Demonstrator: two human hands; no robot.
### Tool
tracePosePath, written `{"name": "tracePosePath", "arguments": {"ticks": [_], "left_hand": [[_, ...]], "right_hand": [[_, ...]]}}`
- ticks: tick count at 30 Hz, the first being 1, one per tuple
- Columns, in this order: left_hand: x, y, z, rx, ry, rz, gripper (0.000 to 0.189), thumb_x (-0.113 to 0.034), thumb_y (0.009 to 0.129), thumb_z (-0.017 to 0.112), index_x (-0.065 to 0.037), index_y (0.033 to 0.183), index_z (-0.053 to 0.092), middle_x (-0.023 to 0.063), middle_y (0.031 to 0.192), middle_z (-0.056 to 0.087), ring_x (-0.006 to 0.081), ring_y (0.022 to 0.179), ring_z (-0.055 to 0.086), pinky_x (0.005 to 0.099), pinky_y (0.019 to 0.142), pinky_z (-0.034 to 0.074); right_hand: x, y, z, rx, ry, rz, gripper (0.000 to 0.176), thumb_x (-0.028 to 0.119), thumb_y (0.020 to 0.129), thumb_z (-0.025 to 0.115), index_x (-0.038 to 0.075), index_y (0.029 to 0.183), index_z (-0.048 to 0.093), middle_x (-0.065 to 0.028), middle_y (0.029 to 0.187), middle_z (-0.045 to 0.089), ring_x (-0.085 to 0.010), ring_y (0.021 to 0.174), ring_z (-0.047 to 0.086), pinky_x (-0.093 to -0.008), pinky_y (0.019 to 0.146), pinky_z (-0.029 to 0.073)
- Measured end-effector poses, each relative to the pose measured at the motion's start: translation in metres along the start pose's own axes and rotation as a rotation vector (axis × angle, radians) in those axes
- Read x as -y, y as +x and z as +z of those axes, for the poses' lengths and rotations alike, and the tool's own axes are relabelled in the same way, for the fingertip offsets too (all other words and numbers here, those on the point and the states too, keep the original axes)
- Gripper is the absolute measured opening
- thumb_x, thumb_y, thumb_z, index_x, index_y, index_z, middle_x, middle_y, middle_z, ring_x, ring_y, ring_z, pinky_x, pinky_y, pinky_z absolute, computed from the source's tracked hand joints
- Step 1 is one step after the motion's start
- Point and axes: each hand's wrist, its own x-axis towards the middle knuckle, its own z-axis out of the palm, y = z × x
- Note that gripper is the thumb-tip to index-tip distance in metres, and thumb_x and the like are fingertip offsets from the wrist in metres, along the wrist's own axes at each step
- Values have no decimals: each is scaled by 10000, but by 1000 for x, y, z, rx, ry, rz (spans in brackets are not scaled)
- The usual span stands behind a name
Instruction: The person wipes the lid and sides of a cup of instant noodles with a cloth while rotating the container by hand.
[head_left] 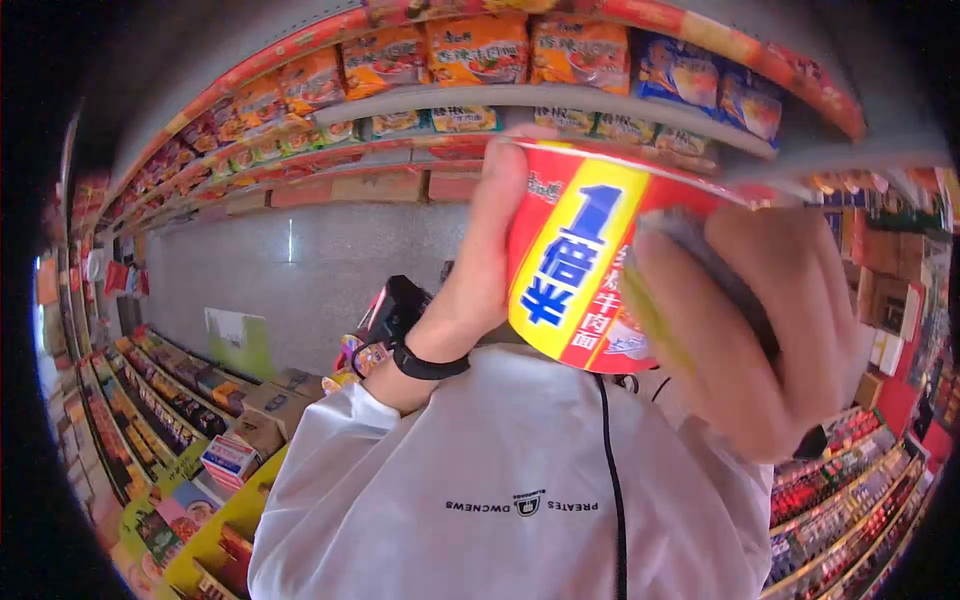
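A red instant noodle cup (572,255) with a yellow band and large blue characters is held up, tilted, in front of my chest. My left hand (488,235) is closed around its left side, with the thumb near the rim and a black band on the wrist. My right hand (770,310), blurred by motion, is at the cup's right side. Bunched in its bent fingers is a grey cloth (725,265) with a yellow-green edge, against the cup wall. The cup's far side and base are partly hidden.
Beyond the cup, a shelf (560,98) carries several orange and blue noodle packs, with more below. Cardboard boxes (375,187) stand under it on the grey floor (290,255). Racks of small packs (165,390) line the left; more goods (840,480) fill the right.
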Motion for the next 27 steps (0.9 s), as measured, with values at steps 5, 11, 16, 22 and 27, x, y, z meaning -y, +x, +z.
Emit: {"name": "tracePosePath", "arguments": {"ticks": [5, 11, 16, 22, 27], "left_hand": [[9, 3, 3, 11, -87, -37, 509, -528, 1044, 445, -102, 1317, 391, 87, 1241, 550, 178, 1138, 612, 345, 964, 522], [30, 10, -11, -34, -109, -82, 448, -479, 1055, 461, -90, 1272, 411, 89, 1223, 532, 152, 1167, 579, 339, 986, 506], [36, 6, -12, -24, -221, -168, 494, -514, 1044, 456, -100, 1302, 378, 92, 1247, 538, 166, 1167, 590, 347, 986, 517], [24, -5, -4, 64, -85, -75, 474, -518, 1042, 453, -130, 1301, 372, 119, 1267, 559, 196, 1141, 625, 366, 962, 538], [22, -3, -7, 46, -61, -88, 464, -517, 1045, 447, -127, 1289, 382, 104, 1244, 552, 192, 1167, 607, 369, 974, 530]], "right_hand": [[9, 1, 0, 158, -86, 26, 391, 90, 554, 788, 7, 931, 724, -129, 907, 624, -273, 732, 624, -304, 572, 513], [28, -32, 14, 206, -148, -163, 293, 192, 654, 710, 91, 929, 694, -39, 948, 617, -177, 815, 599, -236, 536, 422], [15, -36, 3, 216, -52, -39, 364, 170, 638, 709, 81, 991, 702, -76, 1005, 618, -223, 838, 617, -262, 536, 460], [-2, -23, 6, 112, -144, 45, 422, 193, 612, 680, 89, 1020, 710, -84, 986, 618, -214, 776, 594, -302, 547, 460], [12, -26, 9, 102, -164, 19, 418, 209, 590, 671, 91, 990, 703, -73, 983, 628, -187, 754, 589, -279, 541, 463]]}}
